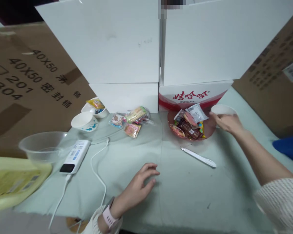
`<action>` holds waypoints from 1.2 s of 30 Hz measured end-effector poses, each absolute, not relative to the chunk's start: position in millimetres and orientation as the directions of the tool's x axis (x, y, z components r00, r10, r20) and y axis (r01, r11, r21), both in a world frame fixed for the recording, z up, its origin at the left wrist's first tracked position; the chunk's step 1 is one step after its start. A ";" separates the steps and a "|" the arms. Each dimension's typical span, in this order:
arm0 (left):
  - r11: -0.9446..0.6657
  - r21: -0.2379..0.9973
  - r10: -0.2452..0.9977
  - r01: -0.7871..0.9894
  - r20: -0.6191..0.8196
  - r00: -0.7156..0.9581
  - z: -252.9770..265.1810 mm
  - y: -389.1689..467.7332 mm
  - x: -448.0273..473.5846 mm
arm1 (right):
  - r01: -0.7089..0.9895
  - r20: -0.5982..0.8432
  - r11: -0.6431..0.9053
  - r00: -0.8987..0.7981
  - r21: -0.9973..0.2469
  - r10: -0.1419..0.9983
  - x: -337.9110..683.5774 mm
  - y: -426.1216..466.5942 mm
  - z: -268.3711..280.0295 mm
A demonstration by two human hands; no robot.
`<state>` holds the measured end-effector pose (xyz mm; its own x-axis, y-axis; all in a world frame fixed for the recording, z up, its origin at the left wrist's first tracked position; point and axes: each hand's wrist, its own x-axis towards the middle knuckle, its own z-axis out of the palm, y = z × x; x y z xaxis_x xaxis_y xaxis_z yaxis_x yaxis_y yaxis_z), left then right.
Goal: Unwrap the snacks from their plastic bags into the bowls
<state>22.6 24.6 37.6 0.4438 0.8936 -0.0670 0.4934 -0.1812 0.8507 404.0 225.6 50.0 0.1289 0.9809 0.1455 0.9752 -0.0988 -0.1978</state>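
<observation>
At the far right of the table, my right hand [226, 123] is closed on the near side of a white paper bowl [223, 109]. Just left of it, a translucent reddish plate [170, 122] bears a pile of wrapped snacks [189, 123]. My left hand [139, 183] hovers near the front middle, fingers apart and holding nothing. Between the hands lies a slim white tool [198, 157] with a metal-looking tip; its kind is unclear. More wrapped snacks [136, 114] are heaped at the back middle.
On the left stand a patterned paper bowl [85, 123], another bowl [104, 113] with packets inside, and a clear plastic bowl [44, 146]. A power bank [75, 156] with white cables [97, 170] lies nearby. White boxes [127, 97] wall off the back; cartons [26, 91] flank the sides.
</observation>
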 end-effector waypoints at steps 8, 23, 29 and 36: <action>-0.139 0.577 0.964 0.805 0.265 -0.024 20.0 115.6 -4.1 | 0.921 0.433 0.263 -0.120 -0.288 0.893 376.3 132.3 50.3; 0.252 0.965 0.967 0.075 -0.253 0.002 35.6 91.5 -17.1 | 0.673 -0.085 0.064 -0.186 -0.737 0.979 333.9 61.8 1.0; 0.505 0.302 0.857 -0.809 -0.286 0.428 38.0 33.0 6.8 | 0.177 -0.348 -0.317 -0.188 -0.932 0.918 276.4 32.3 23.9; 0.309 0.246 0.838 -0.919 -0.528 0.140 35.2 18.0 52.5 | 0.173 -0.165 -0.141 -0.137 -0.975 0.977 228.1 -19.9 42.6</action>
